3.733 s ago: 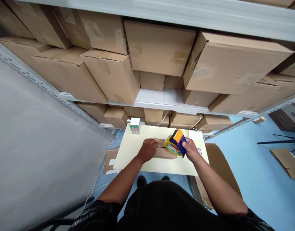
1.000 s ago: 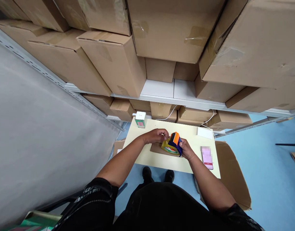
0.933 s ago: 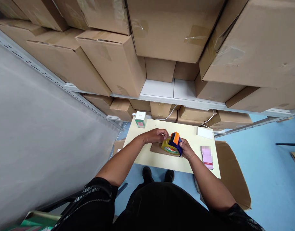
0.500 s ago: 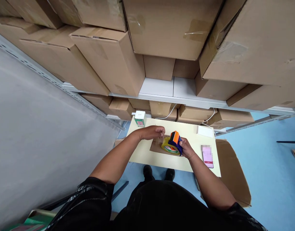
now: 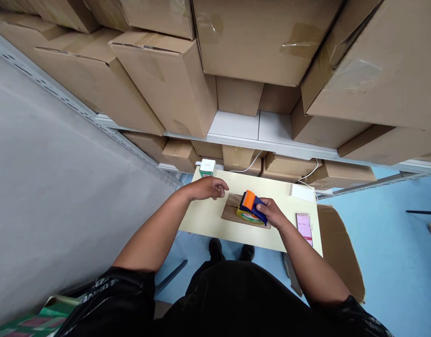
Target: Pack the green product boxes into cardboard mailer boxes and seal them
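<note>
My right hand (image 5: 271, 213) is wrapped round the blue handle of a tape dispenser (image 5: 249, 201) with an orange front. A roll of yellowish tape sits in the dispenser. Below it a small flat cardboard box (image 5: 231, 211) lies on the pale table (image 5: 204, 220), partly hidden by the dispenser. To the left of the box, my left hand (image 5: 210, 188) hovers over the table with loosely bent fingers apart and nothing visible in them. Just behind that hand stands a small white and green box (image 5: 207, 164).
A phone (image 5: 304, 228) lies at the table's right side, near a white box (image 5: 302, 192) with a cable. Shelves (image 5: 233, 125) packed with cardboard boxes rise behind the table. A large open carton (image 5: 338, 248) stands on the floor to the right.
My left hand has moved left, away from the tape dispenser, and its fingers have loosened. My right hand still holds the dispenser, now tilted differently over the cardboard box.
</note>
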A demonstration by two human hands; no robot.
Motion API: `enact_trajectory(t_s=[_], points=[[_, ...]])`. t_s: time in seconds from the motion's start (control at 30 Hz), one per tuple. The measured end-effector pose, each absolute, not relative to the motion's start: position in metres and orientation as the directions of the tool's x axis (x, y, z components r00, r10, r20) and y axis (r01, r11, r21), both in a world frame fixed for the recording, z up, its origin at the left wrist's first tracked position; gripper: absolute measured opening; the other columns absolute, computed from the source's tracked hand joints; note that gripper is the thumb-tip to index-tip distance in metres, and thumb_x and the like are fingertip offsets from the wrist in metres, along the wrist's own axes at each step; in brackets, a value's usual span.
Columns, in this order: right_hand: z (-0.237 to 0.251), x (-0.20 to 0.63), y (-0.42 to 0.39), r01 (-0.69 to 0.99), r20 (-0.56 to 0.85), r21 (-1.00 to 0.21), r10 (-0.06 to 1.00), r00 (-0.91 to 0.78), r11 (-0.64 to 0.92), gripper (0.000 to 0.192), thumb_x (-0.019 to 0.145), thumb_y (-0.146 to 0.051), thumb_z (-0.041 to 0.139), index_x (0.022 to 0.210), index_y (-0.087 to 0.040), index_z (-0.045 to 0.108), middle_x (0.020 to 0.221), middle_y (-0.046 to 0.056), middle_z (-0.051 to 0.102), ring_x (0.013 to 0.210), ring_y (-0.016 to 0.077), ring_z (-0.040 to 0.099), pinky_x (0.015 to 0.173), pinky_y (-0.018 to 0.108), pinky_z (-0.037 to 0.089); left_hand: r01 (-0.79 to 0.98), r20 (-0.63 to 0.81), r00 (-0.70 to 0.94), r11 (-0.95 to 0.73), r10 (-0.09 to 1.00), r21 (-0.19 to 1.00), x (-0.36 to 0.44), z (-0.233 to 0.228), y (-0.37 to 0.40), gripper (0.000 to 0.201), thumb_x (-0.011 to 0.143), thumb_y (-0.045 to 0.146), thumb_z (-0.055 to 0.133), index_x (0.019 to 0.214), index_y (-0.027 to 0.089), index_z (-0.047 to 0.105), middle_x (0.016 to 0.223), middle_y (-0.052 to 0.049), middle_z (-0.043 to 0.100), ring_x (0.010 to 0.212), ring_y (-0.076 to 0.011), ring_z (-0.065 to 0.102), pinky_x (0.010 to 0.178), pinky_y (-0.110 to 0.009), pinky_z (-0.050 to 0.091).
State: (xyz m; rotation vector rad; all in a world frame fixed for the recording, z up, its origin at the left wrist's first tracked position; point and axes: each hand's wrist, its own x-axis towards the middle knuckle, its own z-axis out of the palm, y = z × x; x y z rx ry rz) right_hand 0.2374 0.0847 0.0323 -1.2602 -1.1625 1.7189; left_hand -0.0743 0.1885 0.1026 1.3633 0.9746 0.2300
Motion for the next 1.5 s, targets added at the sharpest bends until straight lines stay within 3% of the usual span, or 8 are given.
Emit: enact_trajectory(t_s=[0.2,0.4,0.57,0.93,1.13,1.33,1.5], points=[[0.065,0.238,0.091,0.255,-0.439,-0.891,0.854,-0.279,-0.375,0.050,0.074,-0.066,0.082,0.079,-0.017,0.076,0.069,0.002,0.071,0.061,0.0175,0.061,0.056,0.026,0.042,0.242,-0.442,0.509,0.370,0.739,0.897,-0.087,0.058,0.161,0.032,0.067,0.036,0.085,0.089,0.017,0.072,0.082,-0.003,0.069,0.076,-0.0156,0.062,0.067,-0.027,0.050],[0.080,0.236,0.096,0.484,-0.454,-0.820,0.863,-0.223,-0.306,0.043,0.075,-0.063,0.082,0.072,-0.021,0.078,0.058,0.001,0.069,0.053,0.0168,0.059,0.047,0.027,0.035,0.137,-0.429,0.445,0.414,0.786,0.900,-0.080,0.020,0.153,0.032,0.067,0.035,0.082,0.092,0.016,0.073,0.084,-0.003,0.069,0.077,-0.0153,0.062,0.074,-0.030,0.050],[0.082,0.234,0.101,0.512,-0.444,-0.815,0.861,-0.247,-0.273,0.042,0.075,-0.064,0.082,0.069,-0.022,0.077,0.056,0.001,0.069,0.050,0.0178,0.060,0.046,0.028,0.036,0.099,-0.388,0.406,0.383,0.827,0.919,-0.077,0.011,0.157,0.034,0.068,0.039,0.082,0.091,0.016,0.073,0.086,-0.004,0.071,0.079,-0.0158,0.062,0.075,-0.030,0.049],[0.085,0.244,0.113,0.540,-0.546,-0.789,0.739,-0.395,-0.294,0.039,0.077,-0.059,0.084,0.091,-0.023,0.081,0.079,0.003,0.079,0.067,0.0224,0.071,0.058,0.028,0.049,0.058,-0.356,0.381,0.362,0.853,0.930,-0.081,0.003,0.152,0.037,0.071,0.043,0.083,0.093,0.016,0.072,0.093,-0.006,0.071,0.080,-0.0151,0.060,0.076,-0.030,0.049],[0.093,0.237,0.116,0.593,-0.587,-0.737,0.742,-0.324,-0.324,0.043,0.073,-0.063,0.085,0.084,-0.021,0.080,0.075,0.004,0.078,0.065,0.0221,0.070,0.056,0.028,0.048,-0.016,-0.346,0.404,0.385,0.847,0.923,-0.071,-0.023,0.149,0.034,0.071,0.038,0.081,0.095,0.016,0.070,0.092,-0.005,0.069,0.090,-0.0185,0.063,0.078,-0.030,0.049],[0.100,0.226,0.117,0.721,-0.672,-0.611,0.696,-0.253,-0.328,0.051,0.081,-0.069,0.075,0.092,-0.019,0.077,0.085,0.004,0.079,0.076,0.0209,0.072,0.063,0.025,0.050,-0.076,-0.315,0.359,0.364,0.879,0.928,-0.042,-0.058,0.136,0.030,0.076,0.039,0.073,0.095,0.017,0.068,0.096,-0.004,0.069,0.093,-0.0196,0.063,0.086,-0.033,0.049],[0.100,0.224,0.117,0.730,-0.678,-0.600,0.693,-0.245,-0.328,0.054,0.080,-0.071,0.074,0.092,-0.018,0.076,0.085,0.005,0.079,0.077,0.0214,0.072,0.064,0.026,0.051,0.020,-0.303,0.246,0.307,0.921,0.951,-0.027,-0.085,0.116,0.025,0.085,0.037,0.064,0.103,0.020,0.062,0.102,-0.004,0.069,0.100,-0.0213,0.065,0.095,-0.038,0.052]])
